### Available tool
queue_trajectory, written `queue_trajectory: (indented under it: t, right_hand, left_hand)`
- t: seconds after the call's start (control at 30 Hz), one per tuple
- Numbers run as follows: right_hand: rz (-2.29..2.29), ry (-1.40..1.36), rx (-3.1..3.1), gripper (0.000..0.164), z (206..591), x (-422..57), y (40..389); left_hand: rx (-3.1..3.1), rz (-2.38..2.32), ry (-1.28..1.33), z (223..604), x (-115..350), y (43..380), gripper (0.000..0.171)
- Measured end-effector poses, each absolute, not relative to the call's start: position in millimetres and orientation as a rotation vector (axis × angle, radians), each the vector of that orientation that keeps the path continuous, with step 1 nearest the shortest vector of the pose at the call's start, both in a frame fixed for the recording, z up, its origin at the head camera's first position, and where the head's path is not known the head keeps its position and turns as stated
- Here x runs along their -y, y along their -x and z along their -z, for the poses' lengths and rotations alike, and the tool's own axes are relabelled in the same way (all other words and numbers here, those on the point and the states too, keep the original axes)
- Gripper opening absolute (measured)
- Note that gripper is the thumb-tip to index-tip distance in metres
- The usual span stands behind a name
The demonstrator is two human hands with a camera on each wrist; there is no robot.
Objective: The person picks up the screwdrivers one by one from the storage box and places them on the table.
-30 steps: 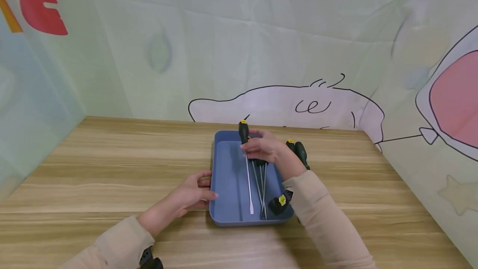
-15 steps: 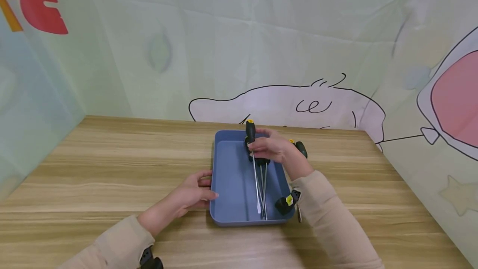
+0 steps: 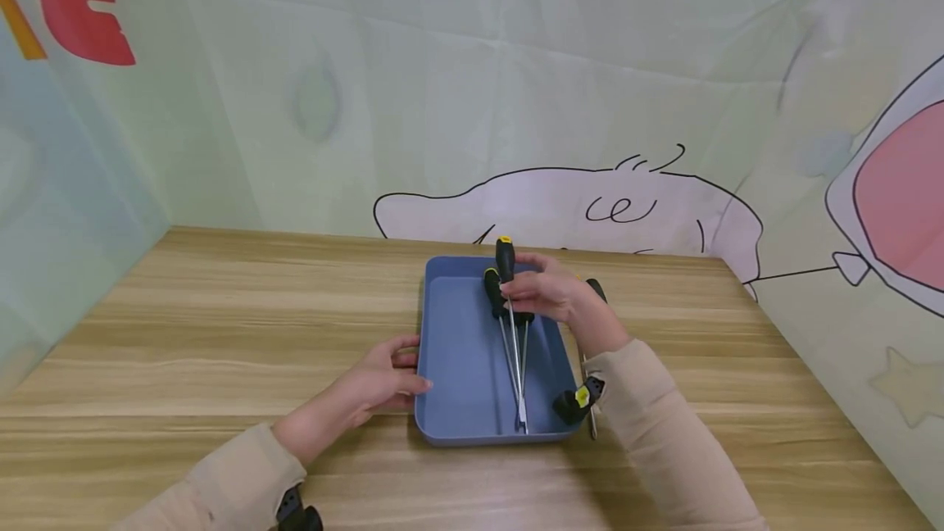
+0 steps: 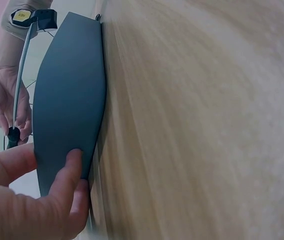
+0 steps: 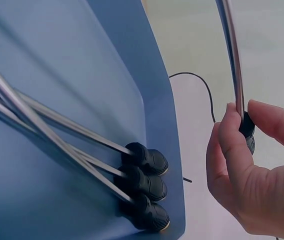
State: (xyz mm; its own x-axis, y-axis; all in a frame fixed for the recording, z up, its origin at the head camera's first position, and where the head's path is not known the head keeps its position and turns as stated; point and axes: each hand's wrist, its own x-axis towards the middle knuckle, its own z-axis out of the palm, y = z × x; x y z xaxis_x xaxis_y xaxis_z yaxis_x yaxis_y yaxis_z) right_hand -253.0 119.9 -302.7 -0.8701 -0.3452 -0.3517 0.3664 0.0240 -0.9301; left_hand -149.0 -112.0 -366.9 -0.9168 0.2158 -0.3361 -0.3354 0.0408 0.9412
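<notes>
My right hand (image 3: 542, 295) pinches a long flat-blade screwdriver (image 3: 505, 259) where its black, yellow-capped handle meets the steel shaft. It holds the tool over the right half of a blue tray (image 3: 453, 351), handle away from me and blade pointing back toward me. My left hand (image 3: 379, 383) grips the tray's left wall, thumb at the rim and fingers along the outside; the left wrist view shows those fingertips (image 4: 74, 155) against the wall. Inside the tray, three black-handled screwdrivers (image 5: 152, 187) lie with handles at the far end and shafts crossing.
To the right of the tray, another dark-handled screwdriver (image 3: 596, 288) lies on the wood-grain table (image 3: 243, 334), partly hidden by my right forearm. A printed cloth backdrop (image 3: 472, 88) rises behind the table. Black wrist cameras (image 3: 578, 402) sit on both sleeves.
My right hand has moved rightward with its screwdriver, from the tray's middle to over the screwdrivers lying inside. The left hand and the tray have stayed put.
</notes>
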Motion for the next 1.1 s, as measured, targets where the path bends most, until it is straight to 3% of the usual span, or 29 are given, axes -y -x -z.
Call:
queue_trajectory:
  t: [1.1]
  right_hand:
    - [1.934, 0.006, -1.798, 0.073, 301.6, -166.5, 250.7]
  left_hand:
    - [-1.951, -1.921, 0.114, 364.7, 111.7, 147.1, 0.07]
